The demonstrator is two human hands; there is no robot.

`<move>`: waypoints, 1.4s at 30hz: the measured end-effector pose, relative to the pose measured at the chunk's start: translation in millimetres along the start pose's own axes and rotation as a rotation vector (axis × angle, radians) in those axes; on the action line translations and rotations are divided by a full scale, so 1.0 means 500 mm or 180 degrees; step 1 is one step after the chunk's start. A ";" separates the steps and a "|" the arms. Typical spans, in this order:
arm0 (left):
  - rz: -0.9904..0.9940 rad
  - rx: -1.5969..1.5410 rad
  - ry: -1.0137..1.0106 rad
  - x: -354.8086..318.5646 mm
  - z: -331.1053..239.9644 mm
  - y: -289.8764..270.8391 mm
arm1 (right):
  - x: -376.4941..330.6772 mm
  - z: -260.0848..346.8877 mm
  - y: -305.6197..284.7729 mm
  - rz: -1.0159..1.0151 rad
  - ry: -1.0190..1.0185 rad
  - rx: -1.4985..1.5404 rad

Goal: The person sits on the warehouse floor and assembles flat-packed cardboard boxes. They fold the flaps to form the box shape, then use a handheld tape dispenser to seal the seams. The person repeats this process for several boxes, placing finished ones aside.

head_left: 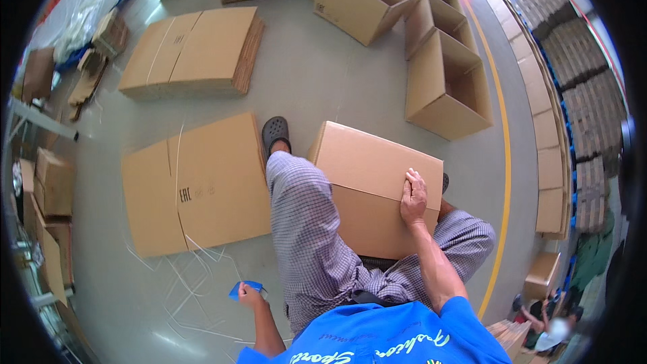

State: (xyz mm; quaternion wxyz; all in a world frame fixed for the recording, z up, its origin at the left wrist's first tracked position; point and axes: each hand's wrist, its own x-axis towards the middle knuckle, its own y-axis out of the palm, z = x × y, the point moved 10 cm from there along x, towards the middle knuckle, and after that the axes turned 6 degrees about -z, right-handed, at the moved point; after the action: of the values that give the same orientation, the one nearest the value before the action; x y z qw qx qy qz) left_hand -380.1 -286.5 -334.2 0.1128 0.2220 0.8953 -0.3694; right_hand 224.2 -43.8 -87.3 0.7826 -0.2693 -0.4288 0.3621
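Observation:
A closed brown cardboard box (pixel 364 195) stands between my knees, its flap seam facing up. My right hand (pixel 414 197) lies flat on the top near its right edge, fingers stretched out and pointing away from me. Down at my left side, my left hand (pixel 250 295) is closed around a small blue handheld tool (pixel 244 288); its exact kind is too small to make out. To the left of my leg lies a stack of flat folded cartons (pixel 216 182), with white strapping (pixel 192 293) in loose loops on the floor beside it.
Another stack of flat cartons (pixel 192 50) lies farther off. Open boxes (pixel 448 87) stand in a row at the back and right. Past the yellow floor line (pixel 507 162) are wooden pallets (pixel 583 61) and cardboard. Shelving with cartons (pixel 54 182) borders the left. Another person (pixel 556 334) is at the lower right.

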 end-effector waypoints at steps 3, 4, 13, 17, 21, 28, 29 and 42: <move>-0.0128 -0.0302 0.0762 -0.014 -0.189 -0.048 | -0.015 -0.039 -0.018 -0.0100 0.0120 -0.0099; -0.0118 -0.0471 0.1063 -0.024 -0.278 -0.059 | -0.018 -0.051 -0.024 -0.0108 0.0182 -0.0037; 0.2792 -0.2278 0.2741 -0.428 -1.037 0.000 | -0.030 -0.114 -0.106 -0.0547 0.0512 0.0387; 0.5654 -0.0706 0.2256 -0.664 -1.001 0.218 | -0.028 -0.128 -0.119 -0.0527 0.0755 0.0819; 0.6273 0.1255 0.2066 -0.854 -0.866 0.412 | -0.039 -0.140 -0.113 -0.0662 0.0686 0.0799; 0.6272 0.1815 0.1931 -0.852 -0.754 0.655 | -0.031 -0.127 -0.103 -0.0510 0.0646 0.0818; 0.6326 0.1789 0.1854 -0.855 -0.753 0.663 | -0.031 -0.115 -0.107 -0.0449 0.0371 0.0597; 0.6198 0.2148 0.2334 -0.874 -0.766 0.673 | -0.152 -0.118 0.066 0.0812 0.4399 0.5580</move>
State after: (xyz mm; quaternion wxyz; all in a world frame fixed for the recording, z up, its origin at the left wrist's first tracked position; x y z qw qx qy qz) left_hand 150.1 60.2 -111.4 0.0164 0.9508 0.1680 -0.2598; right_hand 236.2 -91.3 -176.6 0.7287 0.1893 0.5308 0.3891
